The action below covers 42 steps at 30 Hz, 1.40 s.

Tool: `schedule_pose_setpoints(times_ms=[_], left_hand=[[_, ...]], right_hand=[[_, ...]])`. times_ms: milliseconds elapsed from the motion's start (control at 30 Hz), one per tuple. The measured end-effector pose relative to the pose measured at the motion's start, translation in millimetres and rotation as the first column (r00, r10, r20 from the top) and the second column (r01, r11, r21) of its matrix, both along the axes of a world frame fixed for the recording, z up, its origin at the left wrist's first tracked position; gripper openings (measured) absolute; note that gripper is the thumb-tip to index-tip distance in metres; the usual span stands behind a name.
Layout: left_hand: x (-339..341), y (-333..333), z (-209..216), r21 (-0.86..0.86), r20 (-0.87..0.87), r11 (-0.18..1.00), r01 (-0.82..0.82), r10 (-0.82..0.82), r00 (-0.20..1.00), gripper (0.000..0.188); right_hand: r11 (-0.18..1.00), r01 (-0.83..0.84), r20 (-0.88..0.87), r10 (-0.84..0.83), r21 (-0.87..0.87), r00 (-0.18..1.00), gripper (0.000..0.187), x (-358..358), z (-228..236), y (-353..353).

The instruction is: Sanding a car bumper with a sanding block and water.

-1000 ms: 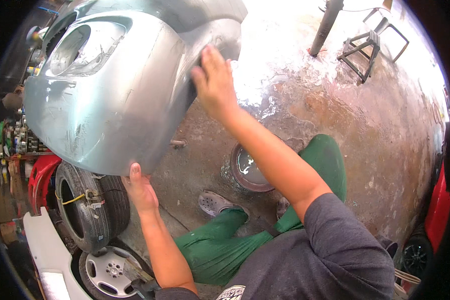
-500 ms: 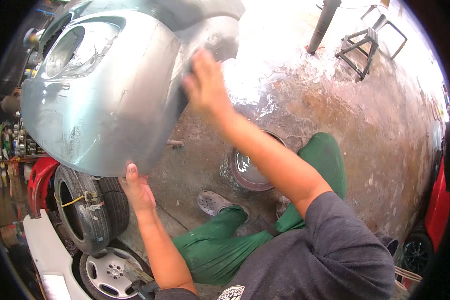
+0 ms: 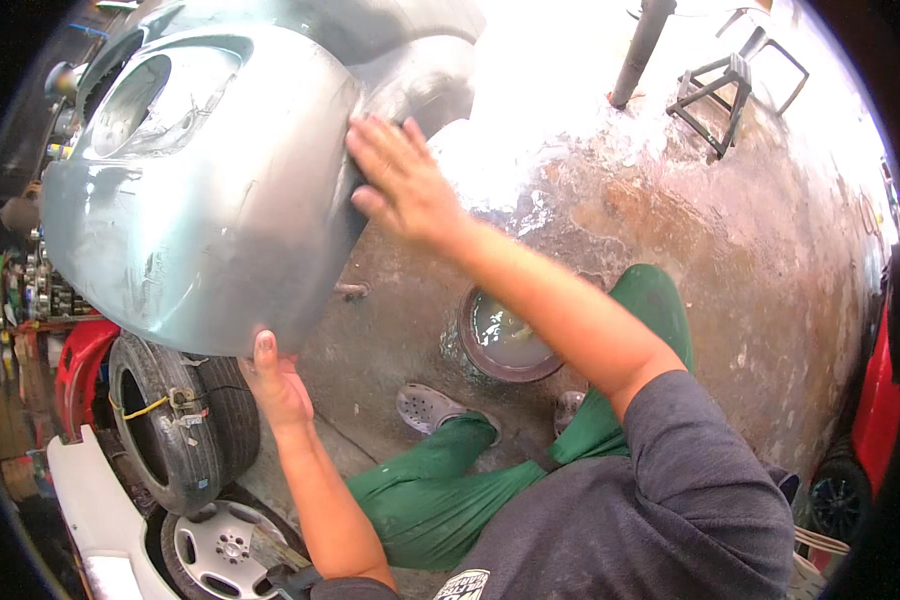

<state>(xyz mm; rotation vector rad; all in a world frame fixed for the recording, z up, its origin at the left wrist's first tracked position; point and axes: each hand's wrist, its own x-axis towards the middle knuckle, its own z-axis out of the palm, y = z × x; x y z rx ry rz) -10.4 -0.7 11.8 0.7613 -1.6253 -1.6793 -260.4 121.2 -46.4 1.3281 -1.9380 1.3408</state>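
Observation:
A silver-blue car bumper [image 3: 240, 190] with a rounded opening fills the upper left. My left hand [image 3: 278, 380] grips its near lower edge, thumb up on the outer face and the other fingers partly hidden behind the edge. Against the right side of the bumper lies my right hand [image 3: 402, 185], its fingers stretched out and nearly flat on the surface. Whether anything thin sits under that palm is hidden. Below my right forearm, a round basin [image 3: 467, 345] of cloudy water stands on the floor, partly covered by the arm.
Worn tyres [image 3: 175, 420] and a silver wheel [image 3: 232, 548] sit at the lower left, beside a white panel [image 3: 105, 500]. A dark post [image 3: 642, 55] and a black metal stand [image 3: 715, 95] are at the far right. The concrete floor [image 3: 750, 270] looks wet.
My right hand has slid a little left and down along the bumper's right side. My left hand keeps its hold on the lower edge.

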Motion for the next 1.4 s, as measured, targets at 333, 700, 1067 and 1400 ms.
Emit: schedule_pose_setpoints(times_ms=[333, 700, 1067, 1400], left_hand=[[2, -1, 3, -0.009, -0.005, 1.0, -0.008, 0.008, 1.0, 0.074], [-2, 4, 5, -0.009, -0.042, 1.0, 0.022, -0.023, 0.999, 0.072], [-8, 2, -1, -0.083, -0.019, 0.996, 0.017, -0.019, 1.0, 0.064], [-8, -1, -5, -0.112, 0.03, 0.994, -0.007, 0.01, 1.0, 0.068]], right_hand=[[0.985, 0.083, 0.115, -0.066, -0.15, 0.991, 0.057, -9, 5, -13], [0.996, 0.051, 0.035, -0.049, -0.075, 0.998, 0.055, -16, 4, 2], [0.988, 0.109, 0.187, -0.087, -0.111, 0.979, 0.06, 79, 17, -7], [0.981, 0.129, 0.399, -0.062, -0.142, 0.915, 0.066, 98, 49, -19]])
